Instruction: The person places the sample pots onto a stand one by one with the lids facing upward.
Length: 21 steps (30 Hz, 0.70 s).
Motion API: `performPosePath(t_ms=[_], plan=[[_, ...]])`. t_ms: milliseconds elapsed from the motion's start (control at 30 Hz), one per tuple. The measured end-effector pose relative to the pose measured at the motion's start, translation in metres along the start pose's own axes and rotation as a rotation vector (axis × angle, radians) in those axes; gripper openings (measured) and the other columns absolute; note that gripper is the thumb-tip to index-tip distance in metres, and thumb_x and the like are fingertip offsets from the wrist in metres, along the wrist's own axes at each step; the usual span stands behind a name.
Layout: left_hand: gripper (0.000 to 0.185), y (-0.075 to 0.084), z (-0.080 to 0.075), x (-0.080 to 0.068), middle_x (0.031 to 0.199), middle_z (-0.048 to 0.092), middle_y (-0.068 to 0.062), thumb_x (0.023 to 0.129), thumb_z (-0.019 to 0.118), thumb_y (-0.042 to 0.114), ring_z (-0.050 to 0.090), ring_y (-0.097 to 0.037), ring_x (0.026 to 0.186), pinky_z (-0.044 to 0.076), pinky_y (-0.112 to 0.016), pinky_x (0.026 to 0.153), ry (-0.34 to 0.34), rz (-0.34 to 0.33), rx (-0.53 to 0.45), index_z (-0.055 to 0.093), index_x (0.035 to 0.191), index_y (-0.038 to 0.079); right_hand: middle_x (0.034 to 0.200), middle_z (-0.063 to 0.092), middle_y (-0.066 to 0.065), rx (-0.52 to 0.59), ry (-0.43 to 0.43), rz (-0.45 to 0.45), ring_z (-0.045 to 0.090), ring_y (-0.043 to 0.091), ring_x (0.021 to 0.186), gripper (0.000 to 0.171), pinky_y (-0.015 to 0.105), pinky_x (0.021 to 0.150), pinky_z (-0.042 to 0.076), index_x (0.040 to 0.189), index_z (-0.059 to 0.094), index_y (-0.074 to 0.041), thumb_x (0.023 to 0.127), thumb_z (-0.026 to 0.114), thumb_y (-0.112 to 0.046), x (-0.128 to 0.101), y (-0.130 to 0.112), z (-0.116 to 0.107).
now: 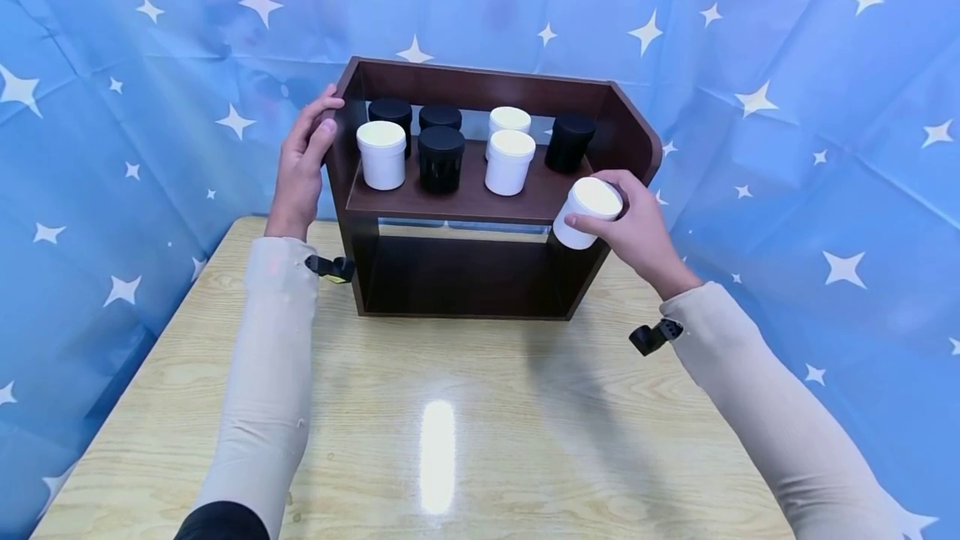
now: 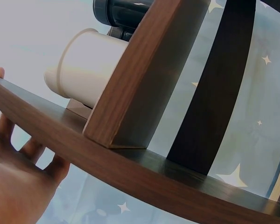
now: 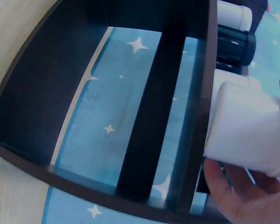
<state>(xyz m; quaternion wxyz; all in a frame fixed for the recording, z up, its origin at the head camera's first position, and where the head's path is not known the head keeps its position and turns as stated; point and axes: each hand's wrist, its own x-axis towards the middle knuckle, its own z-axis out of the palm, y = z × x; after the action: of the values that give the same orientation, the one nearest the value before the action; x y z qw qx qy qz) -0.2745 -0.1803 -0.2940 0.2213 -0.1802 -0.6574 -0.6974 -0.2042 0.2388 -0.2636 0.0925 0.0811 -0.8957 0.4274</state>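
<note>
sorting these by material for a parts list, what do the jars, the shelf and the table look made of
White jar in the right hand: probably plastic, matte, opaque, with a moulded rim. Black jars: likely the same plastic, slightly glossier. Shelf: dark brown wood-grain board, probably laminate; the left wrist view shows a paler cut end. Table: pale wood-grain top, glossy, mirroring a lamp.

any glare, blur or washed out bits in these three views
Head view: sharp overall, with a bright streak of glare on the table and wide-angle bending of the backdrop at the edges. Left wrist view: upper left is blown out to near white around the white jar, and the left hand is soft. Right wrist view: the held white jar and right hand are close and blurred.
</note>
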Motion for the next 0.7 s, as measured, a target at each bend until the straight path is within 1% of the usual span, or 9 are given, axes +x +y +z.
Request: performPosePath(t_ms=[33,167,300,433,600,700], plan=[[0.034,0.001,0.000,-0.001,0.163,0.037,0.008,0.103,0.051,0.027,0.029,-0.012,0.153,0.023,-0.041,0.128,-0.001,-0.001,0.002,0.061,0.135,0.020,0.136,0.055,0.007,0.003,0.009,0.000,0.050,0.021,0.116,0.065,0.037,0.091,0.049,0.135,0.050,-0.014,0.082,0.083,-0.035,0.002,-0.002,0.000],[0.036,0.009,0.002,-0.004,0.163,0.037,0.007,0.103,0.051,0.026,0.029,-0.012,0.153,0.022,-0.041,0.128,-0.002,0.003,-0.004,0.059,0.137,0.015,0.136,0.055,0.007,0.002,0.041,0.001,0.050,0.022,0.117,0.065,0.039,0.092,0.049,0.134,0.051,-0.013,0.082,0.083,-0.035,0.009,-0.008,0.001],[0.038,0.017,0.004,-0.006,0.163,0.037,0.006,0.103,0.050,0.026,0.028,-0.012,0.154,0.022,-0.041,0.129,-0.002,0.004,-0.002,0.058,0.138,0.012,0.137,0.054,0.009,-0.013,0.056,0.017,0.050,0.025,0.119,0.067,0.046,0.097,0.049,0.134,0.050,-0.012,0.082,0.083,-0.035,0.015,-0.014,0.000],[0.037,0.012,0.003,-0.004,0.163,0.037,0.007,0.103,0.050,0.027,0.028,-0.012,0.154,0.022,-0.041,0.129,-0.002,0.003,0.003,0.059,0.137,0.015,0.139,0.053,0.011,-0.046,0.059,0.059,0.049,0.028,0.123,0.070,0.052,0.101,0.050,0.136,0.047,-0.010,0.082,0.081,-0.038,0.021,-0.019,0.000],[0.038,0.002,0.000,0.001,0.163,0.037,0.009,0.103,0.050,0.027,0.029,-0.011,0.153,0.022,-0.040,0.129,0.000,-0.002,0.016,0.058,0.138,0.014,0.142,0.051,0.013,-0.077,0.060,0.125,0.049,0.030,0.125,0.074,0.052,0.102,0.051,0.139,0.044,-0.011,0.083,0.079,-0.042,0.031,-0.023,0.004],[0.037,0.004,-0.001,0.001,0.163,0.037,0.009,0.103,0.050,0.028,0.029,-0.011,0.153,0.022,-0.040,0.129,-0.001,-0.004,0.026,0.059,0.137,0.016,0.143,0.050,0.012,-0.075,0.079,0.153,0.049,0.030,0.127,0.075,0.052,0.103,0.051,0.140,0.043,-0.012,0.082,0.079,-0.045,0.038,-0.025,0.008]])
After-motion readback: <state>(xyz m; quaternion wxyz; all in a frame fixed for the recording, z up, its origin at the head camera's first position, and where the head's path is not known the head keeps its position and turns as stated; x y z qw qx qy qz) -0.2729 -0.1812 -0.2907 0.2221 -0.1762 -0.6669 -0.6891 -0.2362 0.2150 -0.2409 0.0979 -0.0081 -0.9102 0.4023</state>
